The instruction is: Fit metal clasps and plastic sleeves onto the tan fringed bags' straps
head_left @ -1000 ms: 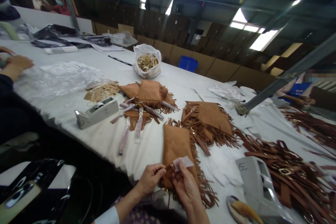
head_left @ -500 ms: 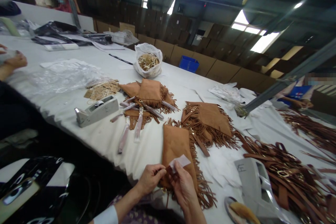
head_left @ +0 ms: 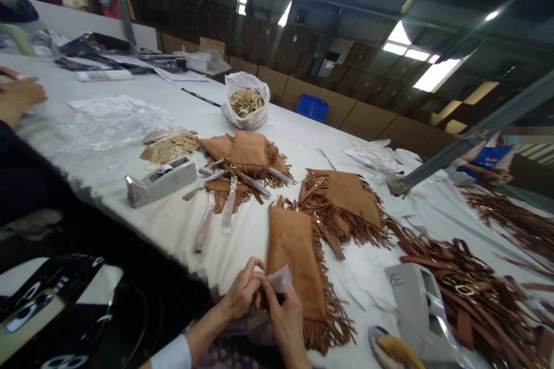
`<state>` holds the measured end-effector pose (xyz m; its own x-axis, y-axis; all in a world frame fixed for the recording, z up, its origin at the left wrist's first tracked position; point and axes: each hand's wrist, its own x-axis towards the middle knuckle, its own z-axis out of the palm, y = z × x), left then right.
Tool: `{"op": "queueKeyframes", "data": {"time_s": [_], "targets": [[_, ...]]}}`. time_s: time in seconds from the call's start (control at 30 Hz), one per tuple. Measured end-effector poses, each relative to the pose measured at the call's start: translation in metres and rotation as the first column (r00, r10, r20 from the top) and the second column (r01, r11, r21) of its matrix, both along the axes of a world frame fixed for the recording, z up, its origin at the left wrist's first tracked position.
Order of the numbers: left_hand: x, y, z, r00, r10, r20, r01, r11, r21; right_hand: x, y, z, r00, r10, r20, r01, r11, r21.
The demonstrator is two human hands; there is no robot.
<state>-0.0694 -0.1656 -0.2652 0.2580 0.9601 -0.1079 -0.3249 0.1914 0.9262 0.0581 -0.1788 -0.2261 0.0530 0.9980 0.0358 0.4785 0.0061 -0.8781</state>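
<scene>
My right hand (head_left: 286, 312) pinches a small, pale, translucent sheet of wrapping (head_left: 281, 279) between thumb and fingers. Close against it, my left hand (head_left: 243, 295) has its fingers bent and pressed together at the sheet's lower left. Whatever lies between those fingertips is hidden. Both hands are at the near left edge of a tan fringed suede bag (head_left: 298, 259), which lies flat on the table. Up and to the right is a second fringed bag (head_left: 350, 199). Farther off, more bags (head_left: 246, 150) are piled with film-wrapped straps (head_left: 229, 204).
Tape dispensers stand at left (head_left: 162, 181) and lower right (head_left: 415, 311). Brown straps (head_left: 467, 288) heap up on the right. Tags (head_left: 171, 147) lie beside clear plastic (head_left: 112, 121); a white bag (head_left: 246, 121) holds more. A co-worker's hand (head_left: 21, 95) is at far left.
Both hands have moved left, off the middle of the nearest bag to its edge. The sheet has shifted left with the right hand, and the hands are closer together.
</scene>
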Motion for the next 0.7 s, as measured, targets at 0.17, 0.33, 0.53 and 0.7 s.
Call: {"op": "queueKeyframes", "data": {"time_s": [0.17, 0.33, 0.53, 0.7], "targets": [[-0.011, -0.003, 0.01, 0.978, 0.18, -0.105, -0.196, 0.966, -0.171, -0.003, -0.007, -0.021, 0.987, 0.042, 0.157, -0.081, 0.964, 0.254], [-0.05, -0.022, 0.025, 0.997, 0.032, -0.072, -0.064, 0.856, -0.512, -0.001, -0.008, -0.042, 0.92, 0.052, 0.389, -0.251, 0.84, 0.48], [-0.065, -0.035, 0.033, 0.958, -0.271, 0.095, 0.278, 0.793, -0.542, -0.005, -0.009, -0.048, 0.792, 0.075, 0.605, -0.435, 0.766, 0.473], [-0.05, -0.033, 0.025, 0.975, -0.214, -0.067, 0.159, 0.872, -0.462, 0.002, -0.016, -0.044, 0.787, -0.054, 0.614, -0.257, 0.877, 0.406]]}}
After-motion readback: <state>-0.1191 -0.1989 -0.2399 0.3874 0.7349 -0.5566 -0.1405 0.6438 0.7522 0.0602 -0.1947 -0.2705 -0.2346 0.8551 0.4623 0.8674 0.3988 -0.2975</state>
